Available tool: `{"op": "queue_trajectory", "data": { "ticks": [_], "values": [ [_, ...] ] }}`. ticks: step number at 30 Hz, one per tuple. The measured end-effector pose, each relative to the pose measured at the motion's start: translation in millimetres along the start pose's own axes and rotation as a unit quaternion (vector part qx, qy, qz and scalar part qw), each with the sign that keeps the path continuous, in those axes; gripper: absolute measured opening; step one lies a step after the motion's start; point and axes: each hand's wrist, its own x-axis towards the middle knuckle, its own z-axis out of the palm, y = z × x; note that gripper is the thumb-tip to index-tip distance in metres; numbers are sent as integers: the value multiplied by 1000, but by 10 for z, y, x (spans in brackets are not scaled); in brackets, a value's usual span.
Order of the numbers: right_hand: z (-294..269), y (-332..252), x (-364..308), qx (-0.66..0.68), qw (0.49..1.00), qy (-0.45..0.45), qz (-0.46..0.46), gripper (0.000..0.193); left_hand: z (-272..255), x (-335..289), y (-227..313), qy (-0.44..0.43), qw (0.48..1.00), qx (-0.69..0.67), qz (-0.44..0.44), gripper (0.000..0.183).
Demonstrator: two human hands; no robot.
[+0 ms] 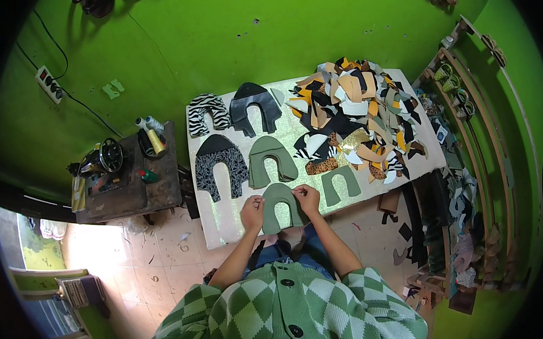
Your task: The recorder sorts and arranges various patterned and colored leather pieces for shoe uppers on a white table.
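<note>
At the table's near edge I hold a green U-shaped shoe upper piece (279, 197), its curved end pointing away from me. My left hand (252, 212) pinches its left side, and my right hand (307, 199) grips the right side near the curve. Just beyond lies a pile of olive green uppers (273, 146). A single flat green U-shaped piece (348, 178) rests to the right. Farther left are patterned uppers with black toes (215, 150), zebra-print uppers (197, 116) and shiny black uppers (245, 101).
Mixed offcuts (351, 91) heap over the right half of the pale table (224, 235). A sewing machine (102, 157) stands on a dark side table (175, 144) at left, with thread cones (156, 141) behind. Wooden racks (476, 130) with sandals line the right wall; scraps litter the tiled floor.
</note>
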Motion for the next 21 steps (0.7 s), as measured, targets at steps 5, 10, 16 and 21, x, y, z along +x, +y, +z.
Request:
{"op": "queue_trajectory", "data": {
  "ticks": [5,10,16,21],
  "values": [
    [-92,-84,-52,-23,999,-29,5,15,-73,-44,103,1,1000,23,-10,13],
    [-123,-294,-208,-217,944,-23,-247,39,-153,-145,336,-11,977,156,146,23],
    [-122,-216,-365,-300,887,-171,-306,52,-101,-293,261,-140,912,251,292,49],
    [-95,-100,-392,-358,858,-209,-303,55,-53,-338,140,-203,888,309,273,64]
  ]
}}
